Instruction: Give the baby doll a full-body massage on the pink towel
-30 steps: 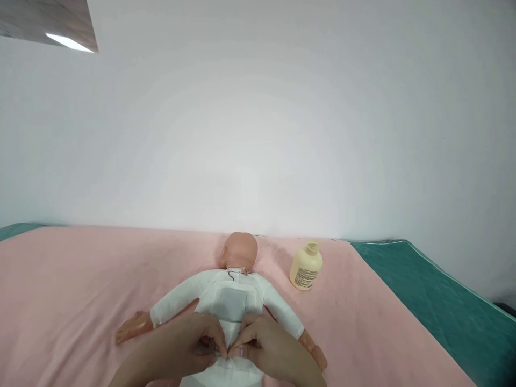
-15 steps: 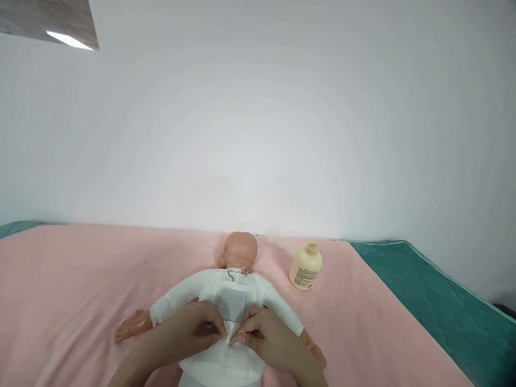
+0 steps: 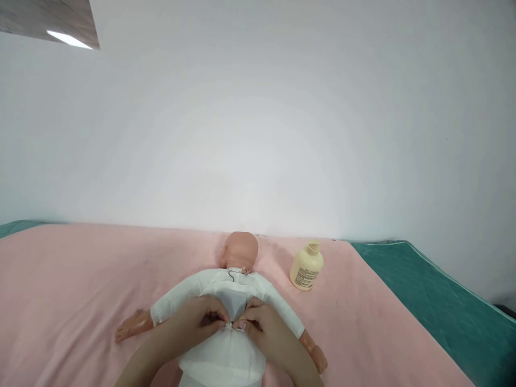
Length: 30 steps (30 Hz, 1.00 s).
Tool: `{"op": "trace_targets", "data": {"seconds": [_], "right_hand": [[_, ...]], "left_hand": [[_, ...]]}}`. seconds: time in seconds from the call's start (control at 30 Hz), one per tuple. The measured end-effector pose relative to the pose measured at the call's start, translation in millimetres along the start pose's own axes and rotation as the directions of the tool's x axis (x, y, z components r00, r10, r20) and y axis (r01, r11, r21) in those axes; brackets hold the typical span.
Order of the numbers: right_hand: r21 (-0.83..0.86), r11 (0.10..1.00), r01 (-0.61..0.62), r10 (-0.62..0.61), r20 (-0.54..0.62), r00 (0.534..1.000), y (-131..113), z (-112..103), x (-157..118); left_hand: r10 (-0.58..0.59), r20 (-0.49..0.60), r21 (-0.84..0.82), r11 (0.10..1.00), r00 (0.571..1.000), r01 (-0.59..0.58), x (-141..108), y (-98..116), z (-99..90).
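A baby doll (image 3: 241, 250) with a cloth body lies stretched out, its head away from me and no facial features in sight. Its white cloth body (image 3: 223, 357) has an opening across the middle, where a grey panel (image 3: 234, 302) shows. My left hand (image 3: 205, 321) pinches the white fabric at the lower edge of this opening. Close beside it, my right hand (image 3: 260, 325) pinches the same edge, fingertips nearly meeting the left ones. Small details between the fingertips are hidden.
A cream pump bottle (image 3: 307, 269) with printed text stands right of the doll's head. Under everything lies a pink cloth (image 3: 80, 279), with a green cover (image 3: 435, 301) showing at the right. A pale wall (image 3: 258, 118) rises behind.
Both hands have moved slightly up toward the grey panel, drawing the white fabric edge with them. The panel is now partly covered by the fingers. Doll and bottle stay in place.
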State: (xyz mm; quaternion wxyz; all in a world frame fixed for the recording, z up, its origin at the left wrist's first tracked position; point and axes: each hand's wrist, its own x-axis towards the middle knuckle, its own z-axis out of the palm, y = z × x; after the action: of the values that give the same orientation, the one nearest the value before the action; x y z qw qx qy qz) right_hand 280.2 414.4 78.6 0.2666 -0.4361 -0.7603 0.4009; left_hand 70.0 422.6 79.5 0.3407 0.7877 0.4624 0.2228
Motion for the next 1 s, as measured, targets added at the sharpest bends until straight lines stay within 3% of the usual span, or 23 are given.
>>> {"op": "trace_targets", "data": {"seconds": [0.17, 0.27, 0.4, 0.47, 0.67, 0.83, 1.0], "right_hand": [[-0.009, 1.0, 0.0, -0.001, -0.026, 1.0, -0.6, -0.5, 1.7], [0.005, 1.0, 0.017, -0.016, -0.134, 0.991, 1.6, 1.4, 6.6], [-0.054, 0.996, 0.073, -0.089, -0.409, 0.908, 8.0, 14.2, 12.5], [-0.101, 0.99, 0.101, -0.137, -0.461, 0.877, 11.5, 22.1, 14.0], [-0.155, 0.984, 0.092, -0.147, -0.395, 0.907, 17.1, 28.7, 16.3], [-0.164, 0.983, 0.079, -0.131, -0.336, 0.933, 20.0, 24.3, 18.1], [-0.179, 0.978, 0.104, -0.165, -0.368, 0.915, 24.2, 26.5, 19.8]], "left_hand": [[0.012, -0.087, -0.08, 0.997, 0.996, -0.019, 2.7, -3.4, 0.8], [-0.025, -0.202, -0.165, 0.986, 0.979, -0.009, 7.0, -10.3, -0.7], [-0.047, -0.394, -0.244, 0.968, 0.918, -0.055, 13.7, -23.2, 4.1], [0.004, -0.435, -0.211, 0.972, 0.901, -0.106, 16.2, -26.1, 9.4], [0.114, -0.379, 0.022, 0.993, 0.919, -0.114, 17.4, -15.2, 16.1], [0.118, -0.344, 0.056, 0.993, 0.931, -0.105, 16.8, -8.5, 12.9], [0.143, -0.351, 0.079, 0.989, 0.925, -0.123, 17.4, -14.1, 17.7]]}}
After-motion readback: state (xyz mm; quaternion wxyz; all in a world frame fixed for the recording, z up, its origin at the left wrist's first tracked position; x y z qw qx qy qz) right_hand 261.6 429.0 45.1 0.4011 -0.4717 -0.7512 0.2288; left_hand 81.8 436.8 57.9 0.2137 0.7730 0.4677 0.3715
